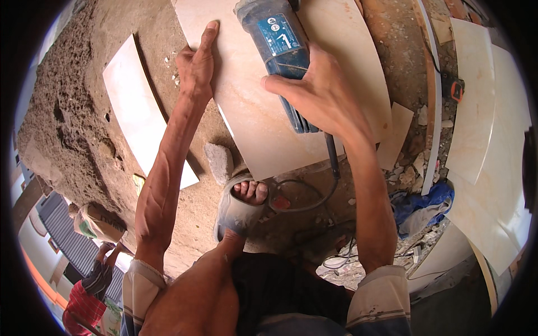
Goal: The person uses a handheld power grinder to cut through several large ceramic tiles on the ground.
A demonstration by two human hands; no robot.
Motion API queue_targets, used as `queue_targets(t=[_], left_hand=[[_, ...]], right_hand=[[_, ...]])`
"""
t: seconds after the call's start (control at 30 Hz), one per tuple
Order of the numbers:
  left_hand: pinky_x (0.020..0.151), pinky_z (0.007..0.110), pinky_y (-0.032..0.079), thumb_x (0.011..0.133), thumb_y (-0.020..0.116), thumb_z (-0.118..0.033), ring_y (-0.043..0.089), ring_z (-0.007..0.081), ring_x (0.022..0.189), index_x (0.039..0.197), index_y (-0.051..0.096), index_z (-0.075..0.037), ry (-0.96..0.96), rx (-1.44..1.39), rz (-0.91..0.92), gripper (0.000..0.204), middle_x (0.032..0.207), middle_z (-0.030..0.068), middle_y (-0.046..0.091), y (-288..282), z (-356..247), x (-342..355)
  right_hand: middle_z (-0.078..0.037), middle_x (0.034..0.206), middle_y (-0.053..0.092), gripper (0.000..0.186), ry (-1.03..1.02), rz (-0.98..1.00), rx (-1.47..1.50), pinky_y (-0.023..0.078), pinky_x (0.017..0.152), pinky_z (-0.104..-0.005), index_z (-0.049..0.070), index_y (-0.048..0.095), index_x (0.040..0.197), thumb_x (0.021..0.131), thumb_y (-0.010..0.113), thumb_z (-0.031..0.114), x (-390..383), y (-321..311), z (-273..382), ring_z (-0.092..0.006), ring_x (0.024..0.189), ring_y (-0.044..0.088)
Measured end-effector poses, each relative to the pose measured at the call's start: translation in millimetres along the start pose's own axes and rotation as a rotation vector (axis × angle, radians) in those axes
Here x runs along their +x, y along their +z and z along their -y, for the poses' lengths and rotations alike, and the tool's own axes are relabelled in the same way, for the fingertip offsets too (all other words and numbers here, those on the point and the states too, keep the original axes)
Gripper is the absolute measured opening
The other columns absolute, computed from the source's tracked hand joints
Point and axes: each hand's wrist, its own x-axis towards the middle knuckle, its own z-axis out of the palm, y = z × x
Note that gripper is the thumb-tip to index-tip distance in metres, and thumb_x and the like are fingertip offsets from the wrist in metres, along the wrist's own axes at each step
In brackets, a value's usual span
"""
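A large cream marbled tile (252, 123) lies in front of me. My left hand (197, 66) grips its left edge with the thumb along the top; the other fingers are mostly hidden. My right hand (325, 89) is wrapped around the body of a blue angle grinder (274, 42) held over the tile. The grinder's grey head points away from me and is cut off by the upper rim, so its disc does not show. A black power cord (332, 157) runs from its rear end down toward the ground.
My sandalled foot (241, 204) and a stone (218, 162) are by the tile's near edge. A narrow tile strip (140, 112) lies left. At right are a long straight bar (434, 129), a tape measure (457, 89), blue cloth (426, 204) and more tiles (476, 112). Another person (87, 299) is lower left.
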Motion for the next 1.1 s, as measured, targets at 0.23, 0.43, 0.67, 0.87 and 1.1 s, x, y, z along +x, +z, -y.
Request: queue_targets(t=[0.23,0.43,0.67,0.87,1.1], left_hand=[[0.065,0.041,0.064,0.083,0.090,-0.060,0.072,0.0219,0.070,0.090,0.067,0.001,0.033,-0.028,0.029,0.066,0.080,0.0132,0.070,0,3,0],[0.066,0.042,0.064,0.083,0.090,-0.061,0.072,0.0225,0.071,0.092,0.068,0.004,0.024,-0.004,0.040,0.069,0.082,0.0151,0.071,-3,5,4],[0.070,0.047,0.065,0.082,0.089,-0.063,0.075,0.0279,0.075,0.095,0.066,0.006,0.041,0.013,0.039,0.074,0.082,0.0175,0.070,-3,7,4],[0.073,0.052,0.065,0.081,0.090,-0.064,0.076,0.0338,0.082,0.099,0.064,0.008,0.040,0.058,0.013,0.078,0.086,0.0226,0.070,-2,10,9],[0.076,0.042,0.067,0.084,0.085,-0.064,0.078,0.0322,0.087,0.116,0.063,0.016,0.021,0.044,0.107,0.089,0.103,0.0252,0.074,-7,18,18]], right_hand=[[-0.022,0.082,0.071,0.054,0.002,-0.035,0.000,0.059,0.075,-0.0445,-0.011,0.064,0.100,0.076,0.080,0.035,-12,-2,1,-0.0317,0.077,0.074],[-0.023,0.083,0.071,0.055,-0.001,-0.012,0.037,0.059,0.076,-0.0453,-0.012,0.063,0.103,0.076,0.079,0.034,-11,-2,0,-0.0330,0.077,0.075],[-0.024,0.086,0.073,0.055,0.000,-0.064,-0.010,0.060,0.077,-0.0449,-0.012,0.064,0.102,0.075,0.079,0.033,-23,0,-1,-0.0344,0.079,0.075],[-0.024,0.087,0.073,0.056,-0.006,-0.031,0.051,0.060,0.078,-0.0440,-0.011,0.064,0.102,0.074,0.081,0.034,-25,0,-12,-0.0327,0.081,0.075],[-0.023,0.086,0.073,0.056,0.059,0.016,0.038,0.059,0.077,-0.0432,-0.012,0.065,0.102,0.073,0.080,0.034,-29,-4,-5,-0.0317,0.081,0.075]])
